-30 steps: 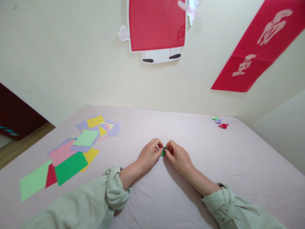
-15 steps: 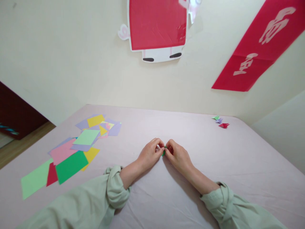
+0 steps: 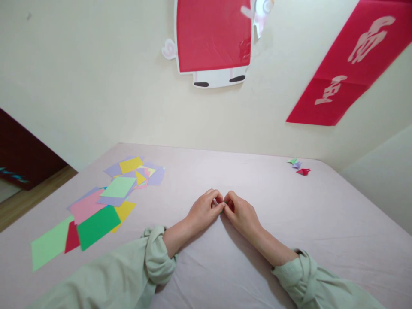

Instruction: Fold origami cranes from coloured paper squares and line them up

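Note:
My left hand [image 3: 207, 209] and my right hand [image 3: 242, 213] meet fingertip to fingertip over the middle of the table [image 3: 206, 266]. Pinched between them is a small piece of green paper [image 3: 222, 210]. Only a sliver of it shows, since my thumbs and index fingers cover the rest, and its folded shape cannot be made out. Both hands are closed in a pinch.
Overlapping sheets of coloured paper, among them a dark green sheet [image 3: 98, 227] and a pink sheet [image 3: 86, 206], spread over the left side. Several small folded paper figures stand far right, including a red one [image 3: 303, 171]. Behind the table rises a wall [image 3: 96, 86] with red decorations.
My fingertips have drawn closer together, so less of the green paper shows. The whole view has shifted slightly; the sheets and folded figures lie as before.

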A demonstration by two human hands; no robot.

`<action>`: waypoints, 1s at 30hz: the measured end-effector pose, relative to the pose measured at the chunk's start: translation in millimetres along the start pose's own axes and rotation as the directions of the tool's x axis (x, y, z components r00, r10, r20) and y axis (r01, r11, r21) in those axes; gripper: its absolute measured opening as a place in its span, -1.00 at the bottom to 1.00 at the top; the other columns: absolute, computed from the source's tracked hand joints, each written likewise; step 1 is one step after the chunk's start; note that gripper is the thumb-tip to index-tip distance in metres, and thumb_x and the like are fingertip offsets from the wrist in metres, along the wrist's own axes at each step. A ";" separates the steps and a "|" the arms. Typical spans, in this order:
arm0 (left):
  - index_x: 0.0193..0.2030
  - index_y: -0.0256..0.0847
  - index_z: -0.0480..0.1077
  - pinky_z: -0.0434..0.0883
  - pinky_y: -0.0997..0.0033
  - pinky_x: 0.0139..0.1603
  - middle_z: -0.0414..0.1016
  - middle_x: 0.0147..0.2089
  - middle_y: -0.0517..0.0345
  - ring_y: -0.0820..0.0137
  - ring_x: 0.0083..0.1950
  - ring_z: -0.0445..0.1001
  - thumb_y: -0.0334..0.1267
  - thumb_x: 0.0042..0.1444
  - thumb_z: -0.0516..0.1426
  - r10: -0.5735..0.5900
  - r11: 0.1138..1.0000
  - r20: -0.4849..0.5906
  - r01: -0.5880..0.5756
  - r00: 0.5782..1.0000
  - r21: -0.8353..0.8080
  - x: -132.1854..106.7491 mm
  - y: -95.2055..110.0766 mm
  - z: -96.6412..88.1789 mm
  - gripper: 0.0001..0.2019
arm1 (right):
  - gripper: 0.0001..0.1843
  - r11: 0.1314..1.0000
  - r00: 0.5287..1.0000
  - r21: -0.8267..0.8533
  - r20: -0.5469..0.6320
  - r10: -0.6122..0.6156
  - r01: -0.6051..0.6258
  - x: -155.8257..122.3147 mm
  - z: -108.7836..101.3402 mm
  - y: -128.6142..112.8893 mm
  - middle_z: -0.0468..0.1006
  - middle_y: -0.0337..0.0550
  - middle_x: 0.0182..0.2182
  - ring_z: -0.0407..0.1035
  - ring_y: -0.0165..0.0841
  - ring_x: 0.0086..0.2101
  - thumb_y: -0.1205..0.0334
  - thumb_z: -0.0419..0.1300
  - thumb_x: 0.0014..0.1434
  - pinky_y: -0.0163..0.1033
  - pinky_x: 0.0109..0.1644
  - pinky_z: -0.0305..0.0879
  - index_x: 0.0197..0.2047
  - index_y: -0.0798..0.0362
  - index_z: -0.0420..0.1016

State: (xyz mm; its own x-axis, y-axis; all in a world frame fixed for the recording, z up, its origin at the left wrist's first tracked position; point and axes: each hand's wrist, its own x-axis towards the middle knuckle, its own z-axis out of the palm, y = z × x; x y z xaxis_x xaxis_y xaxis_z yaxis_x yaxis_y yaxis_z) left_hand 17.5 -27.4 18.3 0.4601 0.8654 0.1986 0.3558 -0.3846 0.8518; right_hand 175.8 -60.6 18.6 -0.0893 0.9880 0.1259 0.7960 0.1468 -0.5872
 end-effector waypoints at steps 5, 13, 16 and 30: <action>-0.37 -0.20 0.35 0.27 0.45 -0.27 0.36 -0.33 0.20 0.41 -0.28 0.33 -0.25 0.16 0.09 -0.007 1.000 -0.023 0.007 1.000 0.020 0.2 0.2 1.2 -0.88 | -0.93 0.999 1.000 -0.024 0.003 -0.023 0.023 -1.4 -2.1 -3.3 0.43 -0.29 -0.50 0.28 -0.38 -0.48 0.23 0.01 0.21 -0.34 -0.40 0.01 -0.32 -0.02 0.25; -0.41 -0.21 0.33 0.25 0.46 -0.27 0.34 -0.37 0.23 0.44 -0.32 0.32 -0.35 0.12 0.06 -0.025 1.000 -0.024 0.025 0.999 0.000 1.8 -0.8 2.5 -0.90 | -0.93 0.999 0.999 -0.017 -0.002 -0.045 0.045 -2.0 1.4 1.1 0.42 -0.30 -0.51 0.27 -0.38 -0.50 0.22 0.03 0.20 -0.33 -0.41 0.02 -0.32 -0.02 0.26; -0.42 -0.21 0.32 0.24 0.46 -0.28 0.34 -0.38 0.24 0.44 -0.33 0.32 -0.37 0.09 0.06 -0.049 0.999 -0.021 0.048 0.999 -0.017 2.2 -0.9 2.3 -0.91 | -0.94 0.999 0.999 -0.007 0.013 -0.042 0.042 -1.8 0.6 -0.1 0.43 -0.30 -0.50 0.28 -0.38 -0.50 0.23 0.03 0.20 -0.33 -0.40 0.02 -0.32 -0.02 0.27; -0.47 -0.23 0.35 0.24 0.47 -0.30 0.35 -0.44 0.24 0.45 -0.35 0.31 -0.36 0.05 0.07 -0.103 0.986 -0.018 0.100 0.995 -0.135 7.2 -4.6 1.7 -0.89 | -0.95 0.999 0.999 -0.003 0.009 -0.038 0.038 -1.1 1.6 1.1 0.44 -0.30 -0.48 0.30 -0.39 -0.48 0.22 0.04 0.20 -0.34 -0.40 0.03 -0.32 -0.02 0.26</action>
State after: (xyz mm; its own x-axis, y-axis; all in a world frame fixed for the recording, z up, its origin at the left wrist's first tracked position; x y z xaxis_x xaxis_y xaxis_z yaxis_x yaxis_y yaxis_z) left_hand 20.6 -19.9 15.0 0.4064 0.9060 0.1184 0.2866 -0.2494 0.9250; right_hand 175.8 -61.5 16.5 -0.1250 0.9821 0.1411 0.7938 0.1843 -0.5796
